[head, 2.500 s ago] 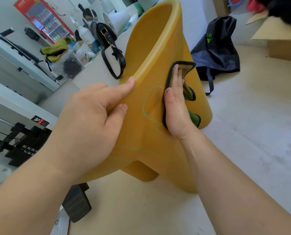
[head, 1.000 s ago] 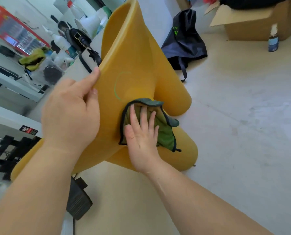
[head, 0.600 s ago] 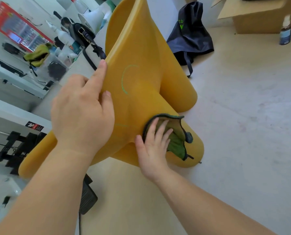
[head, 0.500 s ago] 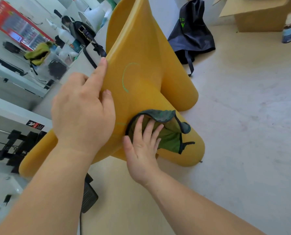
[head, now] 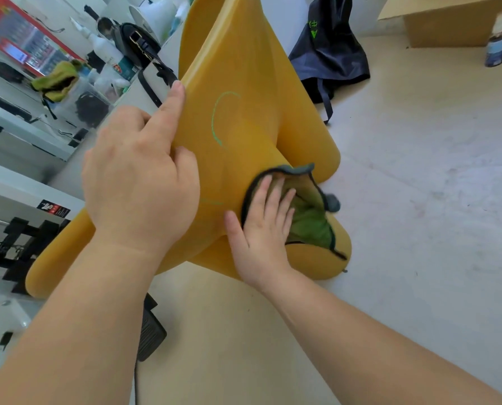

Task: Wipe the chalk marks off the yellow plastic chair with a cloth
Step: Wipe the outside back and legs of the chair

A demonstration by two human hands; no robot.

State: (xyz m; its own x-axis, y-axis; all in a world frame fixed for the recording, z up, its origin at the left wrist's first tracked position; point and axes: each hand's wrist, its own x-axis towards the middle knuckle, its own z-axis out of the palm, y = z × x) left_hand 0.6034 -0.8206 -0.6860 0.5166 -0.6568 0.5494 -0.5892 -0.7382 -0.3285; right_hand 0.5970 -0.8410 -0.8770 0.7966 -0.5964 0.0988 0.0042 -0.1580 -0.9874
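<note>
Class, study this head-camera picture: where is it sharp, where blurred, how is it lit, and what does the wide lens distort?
Head view: light soft and even, no harsh glare on the chair; the chalk arc is sharp; the bottle and red poster near the edges are smeared; the wide lens makes the left hand loom larger than the right hand.

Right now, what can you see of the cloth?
The cloth is green soft fabric with a dark bound edge, rumpled and partly folded. The right hand presses it flat-fingered against the yellow chair beside a leg. A dark corner sticks out rightward. It lies below the green chalk arc, not touching it.
</note>
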